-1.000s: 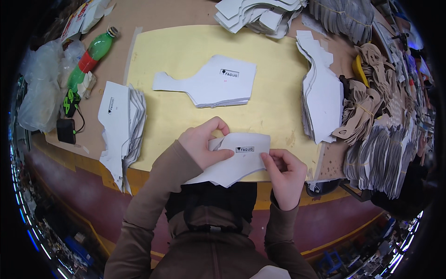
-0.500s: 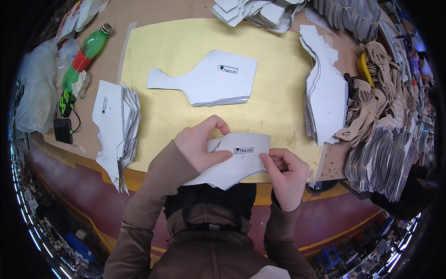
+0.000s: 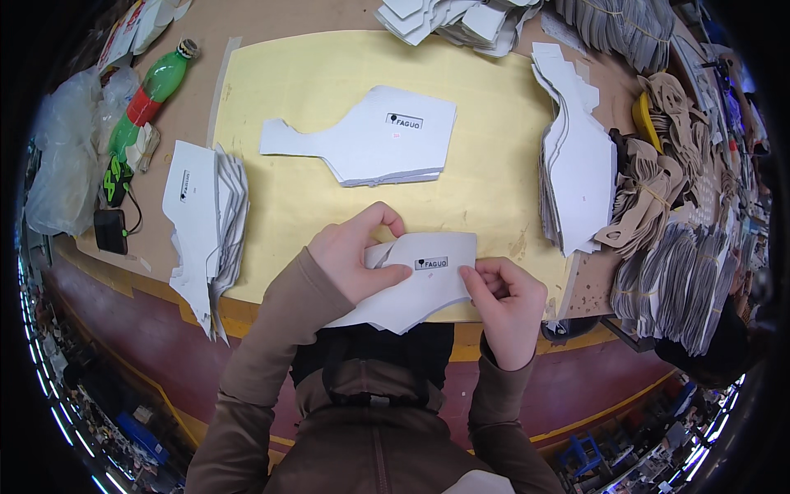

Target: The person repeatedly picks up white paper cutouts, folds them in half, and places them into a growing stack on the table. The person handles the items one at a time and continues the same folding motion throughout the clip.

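Observation:
White cut shoe-upper pieces point(image 3: 424, 284), the top one with a small dark printed label, lie near the table's front edge. My left hand point(image 3: 350, 259) grips them at their left side, thumb on top and index finger curled over the far edge. At the right edge my right hand point(image 3: 506, 305) pinches the pieces between thumb and fingers, the other fingers curled in. Farther off, a short stack of matching white pieces point(image 3: 387, 140) lies flat on the yellow sheet point(image 3: 288, 74). Whether my hands hold one layer or several I cannot tell.
A fanned white stack point(image 3: 197, 214) overhangs the front edge at left; another point(image 3: 576, 173) lies at right. Bundled tan pieces point(image 3: 650, 189) and grey-edged bundles point(image 3: 675, 280) stand beyond it. A green bottle point(image 3: 156, 90), plastic bag point(image 3: 66, 156) and black box point(image 3: 110, 230) are at left.
Almost nothing differs. My right hand has shifted very slightly at the right edge of the pieces; my left hand keeps its place.

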`<state>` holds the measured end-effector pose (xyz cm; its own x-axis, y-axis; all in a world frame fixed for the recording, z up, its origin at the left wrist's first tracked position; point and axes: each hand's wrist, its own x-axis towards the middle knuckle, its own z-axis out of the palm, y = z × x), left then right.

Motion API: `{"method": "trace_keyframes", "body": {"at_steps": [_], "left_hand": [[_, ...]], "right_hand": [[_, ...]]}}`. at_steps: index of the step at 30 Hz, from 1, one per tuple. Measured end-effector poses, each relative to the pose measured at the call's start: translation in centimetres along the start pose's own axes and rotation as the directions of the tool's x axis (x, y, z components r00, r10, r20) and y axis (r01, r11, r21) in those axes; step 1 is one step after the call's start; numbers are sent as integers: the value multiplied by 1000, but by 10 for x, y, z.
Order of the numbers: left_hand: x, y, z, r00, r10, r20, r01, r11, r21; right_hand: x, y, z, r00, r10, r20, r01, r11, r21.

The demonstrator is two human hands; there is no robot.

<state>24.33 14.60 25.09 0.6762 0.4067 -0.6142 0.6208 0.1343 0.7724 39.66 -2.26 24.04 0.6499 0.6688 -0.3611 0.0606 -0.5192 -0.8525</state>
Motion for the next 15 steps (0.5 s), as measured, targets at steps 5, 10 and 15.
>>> {"method": "trace_keyframes", "body": {"at_steps": [5,10,15], "left_hand": [[-1,1,0,1000,-10,-2,10,1000,25],[-1,2,1,1000,-3,-23,4,999,33],[-1,2,1,999,3,-34,-1,998,59]], "right_hand": [[0,-1,1,1000,-5,-6,5,1000,-27],[0,-2,2,1000,-3,-10,3,1000,-29],[-1,-4,5,999,-16,-34,13,997,-72]]}}
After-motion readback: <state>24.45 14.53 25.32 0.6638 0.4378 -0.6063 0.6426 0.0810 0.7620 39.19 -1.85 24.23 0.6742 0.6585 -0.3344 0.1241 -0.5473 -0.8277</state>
